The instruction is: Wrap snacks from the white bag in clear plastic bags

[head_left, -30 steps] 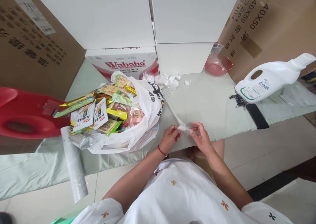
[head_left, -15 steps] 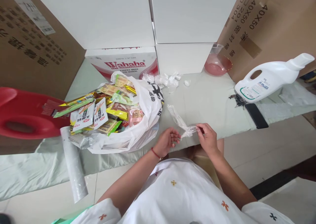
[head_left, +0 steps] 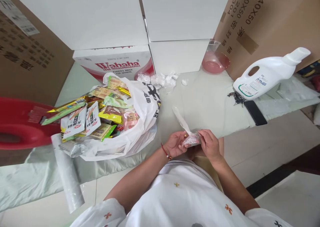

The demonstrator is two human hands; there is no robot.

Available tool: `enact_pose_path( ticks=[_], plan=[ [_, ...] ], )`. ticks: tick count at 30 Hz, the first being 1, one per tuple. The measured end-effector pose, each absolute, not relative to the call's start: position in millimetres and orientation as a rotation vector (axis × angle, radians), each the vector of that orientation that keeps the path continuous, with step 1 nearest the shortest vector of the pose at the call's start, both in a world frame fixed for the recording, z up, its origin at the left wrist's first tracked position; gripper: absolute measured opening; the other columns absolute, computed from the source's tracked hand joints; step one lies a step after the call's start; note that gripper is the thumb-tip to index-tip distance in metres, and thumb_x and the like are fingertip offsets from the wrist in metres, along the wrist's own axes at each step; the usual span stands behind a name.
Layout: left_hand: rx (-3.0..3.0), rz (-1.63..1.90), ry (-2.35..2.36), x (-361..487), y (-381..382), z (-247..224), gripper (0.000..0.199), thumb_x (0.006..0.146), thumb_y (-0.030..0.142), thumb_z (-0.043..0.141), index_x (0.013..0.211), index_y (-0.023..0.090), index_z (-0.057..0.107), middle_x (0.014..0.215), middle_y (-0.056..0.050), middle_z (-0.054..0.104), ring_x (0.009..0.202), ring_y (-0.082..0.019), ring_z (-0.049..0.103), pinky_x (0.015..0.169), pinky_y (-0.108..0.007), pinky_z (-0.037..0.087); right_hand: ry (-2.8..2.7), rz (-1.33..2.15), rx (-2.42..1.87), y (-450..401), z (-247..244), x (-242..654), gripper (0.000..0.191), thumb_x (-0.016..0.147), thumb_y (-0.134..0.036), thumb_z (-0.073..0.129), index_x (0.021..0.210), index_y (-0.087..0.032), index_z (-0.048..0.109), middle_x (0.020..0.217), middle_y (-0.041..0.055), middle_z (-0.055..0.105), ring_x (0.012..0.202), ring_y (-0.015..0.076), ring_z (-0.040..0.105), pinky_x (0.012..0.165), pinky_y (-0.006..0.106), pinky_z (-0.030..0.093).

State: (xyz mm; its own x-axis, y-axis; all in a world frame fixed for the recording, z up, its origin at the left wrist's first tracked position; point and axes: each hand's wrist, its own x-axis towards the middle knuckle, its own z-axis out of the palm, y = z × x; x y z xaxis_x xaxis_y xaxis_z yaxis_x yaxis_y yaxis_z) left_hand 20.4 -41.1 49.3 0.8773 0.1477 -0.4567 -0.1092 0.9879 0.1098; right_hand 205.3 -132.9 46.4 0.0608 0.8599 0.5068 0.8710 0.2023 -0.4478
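Observation:
Between my hands, at the table's front edge, is a crumpled clear plastic bag, with a twisted strip of it trailing away over the cloth. My left hand, a red cord bracelet at its wrist, has its fingers curled around the bag's left side. My right hand pinches the bag's right end between thumb and fingers. To the left stands a white shopping bag full of wrapped snacks. Several small balled-up plastic bags lie behind, near the white boxes.
A plastic roll overhangs the front edge, near a red jug. On the right lie a white detergent bottle, keys and a black phone. A pink-tinted bowl, a Wahaha carton and cardboard boxes stand behind.
My left hand has moved in to the right and taken hold of the plastic bag. The bag is more bunched between both hands. The view has shifted slightly.

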Motion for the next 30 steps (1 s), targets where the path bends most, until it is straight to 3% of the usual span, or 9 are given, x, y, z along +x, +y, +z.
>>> enact_pose_path(
  ticks=[5,11,15,17,19,21,25,27,30],
  plan=[
    [0.300,0.304,0.697,25.4,-45.8,41.9,0.030,0.059,0.018,0.088,0.072,0.010,0.062,0.056,0.004,0.051,0.042,0.001,0.030,0.038,-0.013,0.018,-1.777,-0.104,-1.615,-127.8,46.1,209.2,0.023,0.099,-0.013,0.050,0.114,-0.023,0.064,0.100,0.0076,0.070,0.091,0.0192,0.067,0.081,0.032,0.057],
    [0.621,0.492,0.880,13.6,-33.5,42.2,0.047,0.053,0.039,0.094,0.078,0.013,0.064,0.064,0.003,0.061,0.043,-0.001,0.035,0.043,-0.017,0.020,-1.805,-0.269,-1.566,-140.7,55.9,218.1,0.030,0.095,-0.007,0.056,0.118,-0.023,0.064,0.099,0.0075,0.070,0.088,0.0182,0.066,0.080,0.031,0.055],
    [0.769,0.616,0.884,6.2,-26.5,47.9,0.047,0.060,0.048,0.089,0.081,0.015,0.062,0.065,0.004,0.060,0.050,-0.003,0.039,0.050,-0.019,0.029,-1.867,0.250,-1.510,-155.1,73.2,227.4,0.029,0.094,-0.023,0.059,0.122,-0.028,0.065,0.121,0.0101,0.067,0.106,0.0243,0.065,0.090,0.041,0.055],
    [0.840,0.607,0.854,3.7,-25.2,50.7,0.046,0.063,0.051,0.087,0.080,0.016,0.061,0.064,0.005,0.058,0.052,-0.004,0.039,0.052,-0.020,0.031,-1.588,0.506,-1.513,-153.3,81.5,235.0,0.033,0.096,-0.035,0.053,0.126,-0.027,0.062,0.134,0.0130,0.060,0.117,0.0282,0.061,0.094,0.047,0.054],
    [0.925,0.574,0.817,2.3,-24.9,53.2,0.045,0.067,0.052,0.084,0.079,0.016,0.061,0.064,0.004,0.057,0.054,-0.006,0.039,0.054,-0.021,0.032,-1.173,0.675,-1.524,-142.7,87.2,240.6,0.036,0.098,-0.043,0.045,0.124,-0.025,0.062,0.136,0.0147,0.057,0.117,0.0278,0.060,0.091,0.047,0.055],
    [0.996,0.560,0.789,1.9,-25.2,54.9,0.043,0.070,0.052,0.082,0.080,0.015,0.063,0.066,0.003,0.058,0.058,-0.007,0.043,0.058,-0.022,0.034,-0.953,0.949,-1.514,-126.3,89.7,240.0,0.038,0.098,-0.051,0.045,0.115,-0.022,0.065,0.125,0.0144,0.063,0.106,0.0251,0.063,0.084,0.041,0.057],
    [1.084,0.564,0.801,0.8,-26.0,55.7,0.037,0.074,0.049,0.078,0.084,0.015,0.065,0.071,0.001,0.061,0.065,-0.010,0.050,0.064,-0.024,0.038,-1.046,1.641,-1.440,-96.0,85.6,219.0,0.040,0.084,-0.058,0.067,0.091,-0.018,0.069,0.079,0.0035,0.066,0.070,0.0155,0.057,0.065,0.029,0.048],
    [1.128,0.570,0.871,-1.9,-27.3,54.5,0.034,0.076,0.046,0.075,0.086,0.014,0.067,0.070,0.001,0.060,0.065,-0.011,0.049,0.063,-0.023,0.038,-1.081,1.706,-1.433,-87.8,79.4,207.8,0.040,0.081,-0.057,0.071,0.083,-0.018,0.067,0.066,-0.0021,0.058,0.060,0.0115,0.048,0.058,0.025,0.039],
    [1.181,0.580,1.032,-9.7,-31.9,50.5,0.026,0.077,0.040,0.072,0.082,0.015,0.067,0.065,0.002,0.057,0.060,-0.010,0.046,0.058,-0.023,0.034,-1.173,1.496,-1.545,-82.8,68.2,201.0,0.037,0.084,-0.055,0.066,0.080,-0.018,0.067,0.064,-0.0033,0.055,0.060,0.0114,0.044,0.058,0.025,0.033]
  ],
)
